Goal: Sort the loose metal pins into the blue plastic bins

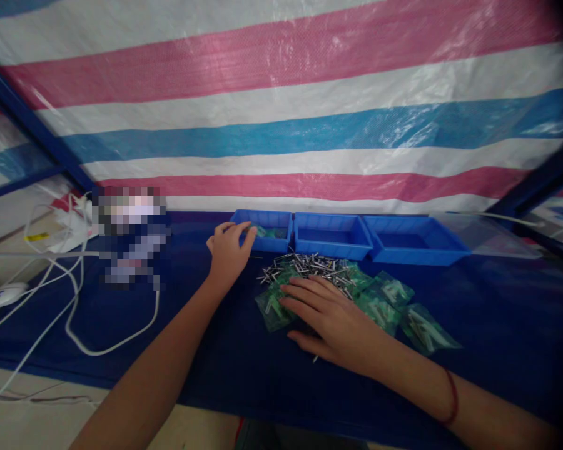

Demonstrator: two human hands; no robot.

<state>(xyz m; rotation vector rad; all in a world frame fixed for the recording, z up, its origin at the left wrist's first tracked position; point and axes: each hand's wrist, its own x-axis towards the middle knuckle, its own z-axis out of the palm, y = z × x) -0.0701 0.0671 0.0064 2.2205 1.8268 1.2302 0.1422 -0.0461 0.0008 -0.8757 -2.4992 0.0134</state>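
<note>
My left hand point(229, 250) is at the left end of the left blue bin point(267, 245), its bent fingers over the rim and apart from the thumb. Green plastic bags point(261, 231) lie inside that bin. Low over the table, my right hand point(333, 319) reaches across green bags with the fingers spread; I see nothing held in it. Just beyond its fingertips is a heap of small metal pins point(312, 262). More filled green bags, one of them a small clear-green bag point(426, 329), lie beside and behind this hand. What is under the palm is hidden.
A middle blue bin point(333, 250) and a right blue bin point(417, 256) continue the row. Clear plastic sheeting point(492, 236) lies at the right. White cables point(75, 294) loop across the left of the blue table point(234, 369). A striped tarp point(281, 125) hangs behind.
</note>
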